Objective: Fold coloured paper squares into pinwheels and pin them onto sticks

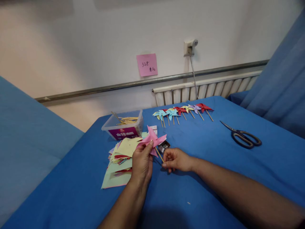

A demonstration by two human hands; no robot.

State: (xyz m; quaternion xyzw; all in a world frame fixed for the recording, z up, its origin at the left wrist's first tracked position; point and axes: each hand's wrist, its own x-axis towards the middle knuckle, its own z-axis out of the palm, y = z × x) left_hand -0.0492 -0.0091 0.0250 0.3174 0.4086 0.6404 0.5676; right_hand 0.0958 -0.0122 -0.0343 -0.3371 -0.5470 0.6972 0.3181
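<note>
From where I stand, the person's left hand [142,162] pinches a pink paper pinwheel [152,139] near its middle, thumb pressed on the front, the other fingers behind. The pinwheel is held up over the table, its pointed blades fanned out, the folds crisp. Its thin, pale wooden stick [159,154] slants down toward five o'clock, where the right hand [175,159] pinches the lower end between thumb and forefinger, remaining fingers curled.

Taking the pinwheel as the dial's centre, a clear plastic box of sticks [123,132] with a purple label sits at ten o'clock, and a loose stack of coloured paper [128,147] crowds in at nine, just beside the left hand. A small dark open box [164,145] is close by at four. A row of finished paper pinwheels [180,110] lines the far side from one to two o'clock. Black-handled metal scissors [234,130] lie well off at three, near the right edge; between them and the right hand stretches a broad run of blue table cloth [202,143].
</note>
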